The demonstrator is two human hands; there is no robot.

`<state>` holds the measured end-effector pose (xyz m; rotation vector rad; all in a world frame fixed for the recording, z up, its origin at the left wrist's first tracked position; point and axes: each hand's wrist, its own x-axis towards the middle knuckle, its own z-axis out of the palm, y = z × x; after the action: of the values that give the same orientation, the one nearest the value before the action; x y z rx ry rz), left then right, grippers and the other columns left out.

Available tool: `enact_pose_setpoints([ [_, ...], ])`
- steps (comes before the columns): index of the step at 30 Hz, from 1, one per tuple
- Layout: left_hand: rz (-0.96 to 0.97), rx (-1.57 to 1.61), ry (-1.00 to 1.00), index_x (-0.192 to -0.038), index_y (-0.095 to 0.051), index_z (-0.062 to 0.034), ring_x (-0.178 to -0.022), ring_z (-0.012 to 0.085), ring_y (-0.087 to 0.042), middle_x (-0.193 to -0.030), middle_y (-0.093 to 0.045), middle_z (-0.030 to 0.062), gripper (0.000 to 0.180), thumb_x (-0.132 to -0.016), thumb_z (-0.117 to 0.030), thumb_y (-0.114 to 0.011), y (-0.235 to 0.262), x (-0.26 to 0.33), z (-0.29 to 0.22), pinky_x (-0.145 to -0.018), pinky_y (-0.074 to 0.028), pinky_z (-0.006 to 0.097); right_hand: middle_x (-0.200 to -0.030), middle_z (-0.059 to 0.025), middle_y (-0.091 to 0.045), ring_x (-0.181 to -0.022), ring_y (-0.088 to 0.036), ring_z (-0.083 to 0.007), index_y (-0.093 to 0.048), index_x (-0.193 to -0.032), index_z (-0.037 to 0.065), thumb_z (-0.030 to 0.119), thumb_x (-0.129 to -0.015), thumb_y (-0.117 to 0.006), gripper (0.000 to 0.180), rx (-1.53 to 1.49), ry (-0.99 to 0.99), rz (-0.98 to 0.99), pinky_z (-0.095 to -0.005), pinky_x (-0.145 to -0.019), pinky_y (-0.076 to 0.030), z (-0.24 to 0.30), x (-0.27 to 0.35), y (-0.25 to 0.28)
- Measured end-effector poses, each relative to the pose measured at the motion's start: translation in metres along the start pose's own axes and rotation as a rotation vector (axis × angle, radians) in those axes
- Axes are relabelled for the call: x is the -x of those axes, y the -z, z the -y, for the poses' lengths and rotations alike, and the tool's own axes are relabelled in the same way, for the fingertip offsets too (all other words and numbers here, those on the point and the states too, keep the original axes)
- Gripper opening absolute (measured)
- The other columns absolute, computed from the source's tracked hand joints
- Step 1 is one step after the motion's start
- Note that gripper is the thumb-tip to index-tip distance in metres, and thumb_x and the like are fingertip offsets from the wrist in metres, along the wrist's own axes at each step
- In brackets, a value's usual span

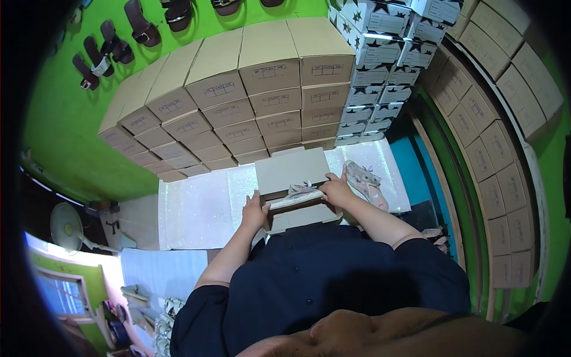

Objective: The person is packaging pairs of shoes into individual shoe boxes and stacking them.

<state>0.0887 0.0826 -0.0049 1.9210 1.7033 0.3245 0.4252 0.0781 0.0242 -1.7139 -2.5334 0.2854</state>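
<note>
Left hand (254, 213) is at one end of the open box (303, 218), and the right hand (338, 191) is at the other. Their fingers are bent, but I cannot tell if they hold the shoe (295, 199) or just the box. That shoe is tipped at the box's mouth, between the hands, so it looks partly in. The other shoe (364, 181) is out, on the shiny white table (205, 208), and the lid (291, 171) is open. Behind stand brown boxes (270, 77) and star boxes (380, 55). Sandals (143, 28) are up on the green wall (74, 134).
</note>
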Motion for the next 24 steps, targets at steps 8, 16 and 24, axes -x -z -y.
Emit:
enact_pose_setpoints([
  [8,0.116,-0.217,0.28,-0.127,-0.052,-0.0051,-0.131,0.0359,-0.05,-0.134,-0.057,0.018,0.056,-0.084,-0.034,-0.074,0.034,0.002,-0.06,-0.11,-0.031,0.062,-0.099,-0.0028,-0.072,-0.141,-0.038,-0.0317,-0.076,-0.09,0.015,0.023,-0.076,-0.072,0.017,0.072,-0.03,0.044,-0.0812,-0.107,0.004,0.004,-0.001,-0.014],
  [16,0.119,-0.208,0.284,-0.123,-0.054,-0.006,-0.117,0.0352,-0.061,-0.122,-0.064,0.0173,0.054,-0.084,-0.038,-0.074,0.028,-0.005,-0.049,-0.109,-0.036,0.056,-0.107,-0.003,-0.071,-0.138,-0.041,-0.0314,-0.074,-0.105,0.016,0.029,-0.08,-0.072,0.028,-0.063,0.026,-0.057,-0.0802,-0.106,0.0,-0.001,0.009,-0.002],
  [24,-0.177,-0.026,0.008,-0.139,-0.046,0.0043,-0.132,0.043,-0.046,-0.142,-0.047,0.0299,0.073,-0.085,-0.039,-0.07,0.017,0.009,-0.001,-0.113,-0.034,0.05,-0.115,-0.0079,-0.069,-0.126,-0.051,-0.0314,-0.071,-0.113,0.011,0.031,-0.085,-0.067,0.034,-0.113,-0.425,-0.55,-0.0714,-0.112,-0.009,-0.093,0.071,0.011],
])
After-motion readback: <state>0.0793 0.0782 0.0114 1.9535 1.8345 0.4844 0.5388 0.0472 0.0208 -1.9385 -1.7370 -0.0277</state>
